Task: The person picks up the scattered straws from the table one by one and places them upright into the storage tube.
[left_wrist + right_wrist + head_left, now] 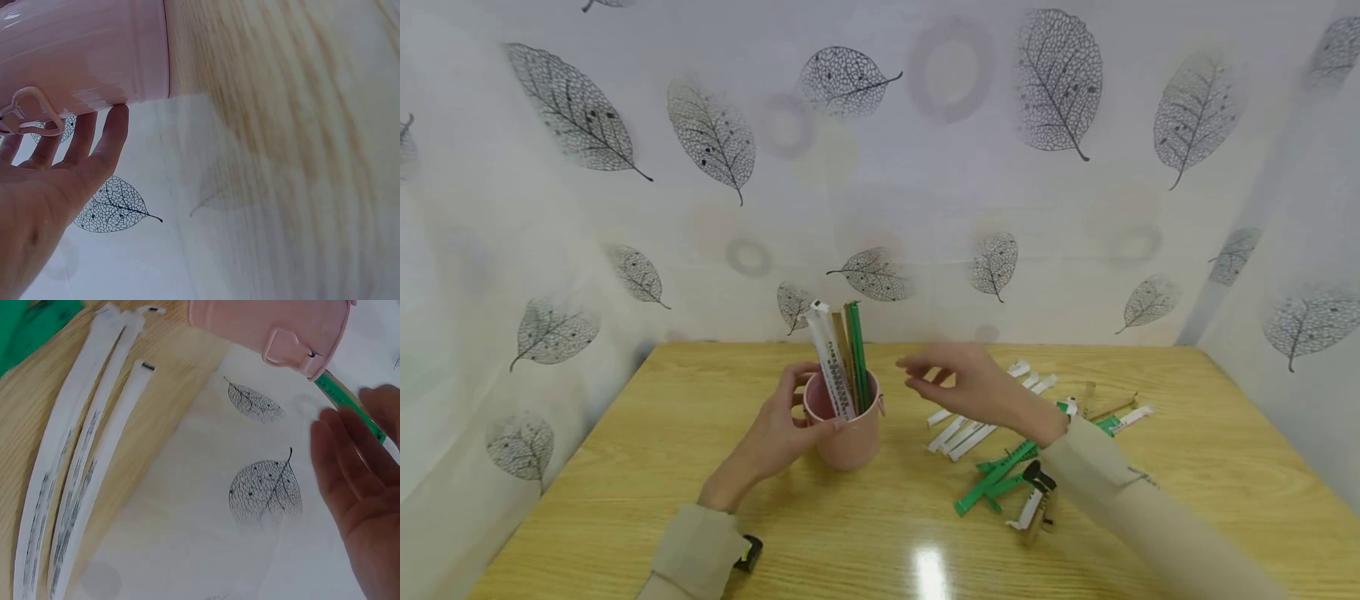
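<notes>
My left hand (772, 432) holds a small pink bucket (852, 443) upright on the table, thumb at its near rim and fingers round the left side. In the left wrist view, fingertips touch the bucket's wall near a wire side handle (36, 111). Slim white packets (832, 367), a brown packet (841, 337) and green packets (858, 354) stand in the bucket, leaning left. To the right of the bucket, my right hand (970, 385) hovers with nothing in it, its fingers loosely bent. The right wrist view shows its fingers (331, 469) overlapping a green packet.
Several white packets (973, 435) lie under and beside the right forearm. Nearer are crossed green packets (996, 482), with a white packet (1028, 508) and brown ones beside them. A leaf-patterned sheet (925, 192) rises behind the wooden table (820, 550).
</notes>
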Motion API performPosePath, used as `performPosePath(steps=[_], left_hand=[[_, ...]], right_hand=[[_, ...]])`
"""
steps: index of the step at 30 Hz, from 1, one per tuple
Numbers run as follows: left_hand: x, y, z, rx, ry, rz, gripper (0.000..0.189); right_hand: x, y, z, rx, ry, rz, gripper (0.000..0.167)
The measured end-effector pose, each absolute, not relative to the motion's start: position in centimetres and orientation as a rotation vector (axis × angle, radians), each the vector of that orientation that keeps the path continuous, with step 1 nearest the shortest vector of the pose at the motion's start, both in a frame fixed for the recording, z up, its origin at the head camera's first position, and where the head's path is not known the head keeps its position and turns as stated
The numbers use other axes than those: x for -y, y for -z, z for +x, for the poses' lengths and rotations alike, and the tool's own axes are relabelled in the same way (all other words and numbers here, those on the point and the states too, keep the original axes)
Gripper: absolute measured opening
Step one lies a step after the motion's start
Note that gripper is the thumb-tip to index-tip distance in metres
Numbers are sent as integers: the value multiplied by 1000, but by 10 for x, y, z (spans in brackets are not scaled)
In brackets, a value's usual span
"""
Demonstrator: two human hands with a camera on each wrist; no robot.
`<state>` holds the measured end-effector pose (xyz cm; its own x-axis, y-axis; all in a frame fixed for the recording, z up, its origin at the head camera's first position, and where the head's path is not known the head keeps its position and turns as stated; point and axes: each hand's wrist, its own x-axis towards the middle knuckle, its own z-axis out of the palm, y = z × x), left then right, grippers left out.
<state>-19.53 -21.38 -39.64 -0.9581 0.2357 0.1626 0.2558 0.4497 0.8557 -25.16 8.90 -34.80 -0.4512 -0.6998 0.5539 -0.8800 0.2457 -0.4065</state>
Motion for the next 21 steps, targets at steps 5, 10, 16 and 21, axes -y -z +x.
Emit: performPosePath(steps=[5, 10, 16, 21], left_hand=[[214, 397, -195, 2658, 1579, -457, 76], [215, 397, -195, 2659, 1578, -462, 76], [215, 397, -195, 2662, 1590, -464, 77], [214, 397, -195, 2660, 1587, -462, 76]], right_hand=[[-113, 356, -237, 2358, -733, 1710, 17], [-128, 366, -212, 2587, -547, 1798, 14], [-136, 376, -193, 2700, -340, 1785, 21], [-139, 388, -187, 2597, -243, 1774, 20]])
